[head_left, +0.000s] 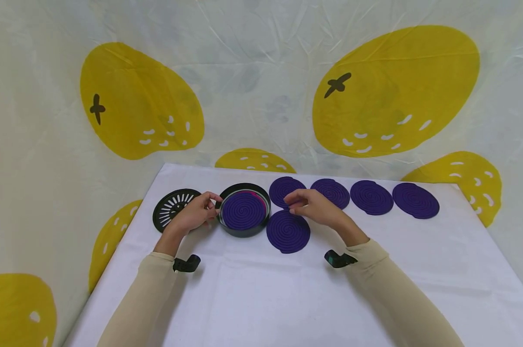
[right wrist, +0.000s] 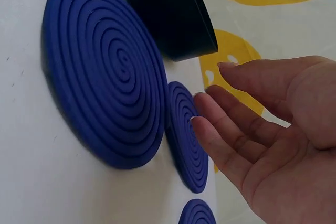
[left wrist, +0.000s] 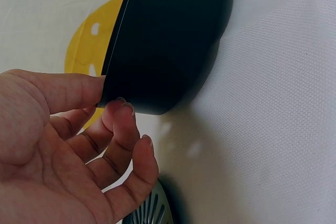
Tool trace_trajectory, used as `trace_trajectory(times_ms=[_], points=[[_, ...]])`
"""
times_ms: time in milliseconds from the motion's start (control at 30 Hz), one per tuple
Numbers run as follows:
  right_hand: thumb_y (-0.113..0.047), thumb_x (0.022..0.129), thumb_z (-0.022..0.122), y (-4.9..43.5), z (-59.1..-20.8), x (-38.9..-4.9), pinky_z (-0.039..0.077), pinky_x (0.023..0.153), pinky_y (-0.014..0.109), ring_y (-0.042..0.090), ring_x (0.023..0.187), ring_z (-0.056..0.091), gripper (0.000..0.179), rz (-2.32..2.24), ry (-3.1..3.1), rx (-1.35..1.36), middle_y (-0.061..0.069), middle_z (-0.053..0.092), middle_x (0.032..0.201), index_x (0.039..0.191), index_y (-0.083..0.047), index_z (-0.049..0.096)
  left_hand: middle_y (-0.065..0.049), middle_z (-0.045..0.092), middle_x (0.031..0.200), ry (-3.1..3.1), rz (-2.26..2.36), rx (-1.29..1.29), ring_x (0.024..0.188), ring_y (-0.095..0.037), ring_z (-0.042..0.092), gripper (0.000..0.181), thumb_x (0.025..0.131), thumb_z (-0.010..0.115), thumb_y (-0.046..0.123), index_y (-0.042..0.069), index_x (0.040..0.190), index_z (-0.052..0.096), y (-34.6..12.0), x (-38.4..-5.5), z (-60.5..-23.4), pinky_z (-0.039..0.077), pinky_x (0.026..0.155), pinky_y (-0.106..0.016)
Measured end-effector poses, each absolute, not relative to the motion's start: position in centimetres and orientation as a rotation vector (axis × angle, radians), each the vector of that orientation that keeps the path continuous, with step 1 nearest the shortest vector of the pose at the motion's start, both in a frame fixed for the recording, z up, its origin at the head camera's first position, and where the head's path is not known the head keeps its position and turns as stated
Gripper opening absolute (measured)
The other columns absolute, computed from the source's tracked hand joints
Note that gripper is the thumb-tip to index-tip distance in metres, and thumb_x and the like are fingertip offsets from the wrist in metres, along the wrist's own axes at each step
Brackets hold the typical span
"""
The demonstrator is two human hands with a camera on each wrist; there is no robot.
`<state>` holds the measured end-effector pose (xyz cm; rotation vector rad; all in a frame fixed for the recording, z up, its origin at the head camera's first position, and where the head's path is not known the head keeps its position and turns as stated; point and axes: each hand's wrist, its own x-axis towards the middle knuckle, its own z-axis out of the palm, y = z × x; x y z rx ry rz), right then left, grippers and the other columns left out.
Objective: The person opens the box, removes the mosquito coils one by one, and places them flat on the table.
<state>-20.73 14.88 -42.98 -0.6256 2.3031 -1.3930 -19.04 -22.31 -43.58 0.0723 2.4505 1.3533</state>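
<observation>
A round dark tin (head_left: 244, 232) stands on the table, holding a purple mosquito coil (head_left: 243, 210); a pink and pale strip shows along the coil's far edge. At the tin's left side, my left hand (head_left: 197, 212) pinches the rim between thumb and fingers, as the left wrist view shows. My right hand (head_left: 312, 203) hovers to the right of the tin, thumb and fingers apart and nothing between them. Just below it lies another purple mosquito coil (head_left: 288, 232), seen large in the right wrist view. Behind the right hand, a further coil (head_left: 283, 190) is partly covered.
To the left lies a black slotted round lid (head_left: 167, 208), partly hidden by my left hand. More purple coils (head_left: 371, 197) form a row along the back right of the white-covered table (head_left: 261, 299). A cloth printed with yellow fruit (head_left: 261, 96) hangs behind.
</observation>
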Motion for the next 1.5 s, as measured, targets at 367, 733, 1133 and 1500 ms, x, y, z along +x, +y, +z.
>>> trace_trajectory(times_ms=[367,733,1133,1500], points=[[0.003,0.095,0.066,12.6,-42.1,-21.4,0.055,0.092,0.030,0.035,0.111,0.067,0.031,-1.414,2.285,-0.694,0.026,0.065,0.125,0.125,0.009,0.063,-0.008,0.053,0.089,2.458,1.342,0.082,0.081,-0.033,0.058,0.035,0.097,0.063,0.007,0.007,0.131,0.055,-22.2,-19.2,-43.6,0.051,0.065,-0.041],[0.004,0.092,0.068,10.6,-41.4,-21.6,0.056,0.090,0.035,0.036,0.106,0.068,0.030,-1.419,2.309,-0.755,0.026,0.067,0.120,0.121,0.010,0.064,-0.008,0.054,0.089,2.451,1.343,0.069,0.081,-0.032,0.058,0.034,0.098,0.060,0.005,0.008,0.131,0.055,-22.3,-19.0,-43.6,0.050,0.066,-0.040],[0.005,0.092,0.067,9.4,-41.0,-22.2,0.057,0.088,0.029,0.035,0.108,0.069,0.030,-1.424,2.314,-0.728,0.026,0.066,0.121,0.122,0.009,0.064,-0.008,0.054,0.089,2.445,1.344,0.074,0.079,-0.030,0.058,0.035,0.097,0.061,0.006,0.007,0.131,0.055,-22.3,-18.9,-43.4,0.051,0.065,-0.041],[0.001,0.093,0.069,8.0,-40.6,-22.8,0.056,0.087,0.031,0.027,0.105,0.070,0.032,-1.372,2.314,-0.711,0.021,0.068,0.121,0.124,0.004,0.066,-0.010,0.053,0.088,2.459,1.356,0.119,0.075,-0.033,0.058,0.038,0.098,0.059,0.002,-0.002,0.135,0.052,-22.3,-19.0,-43.6,0.051,0.063,-0.043]])
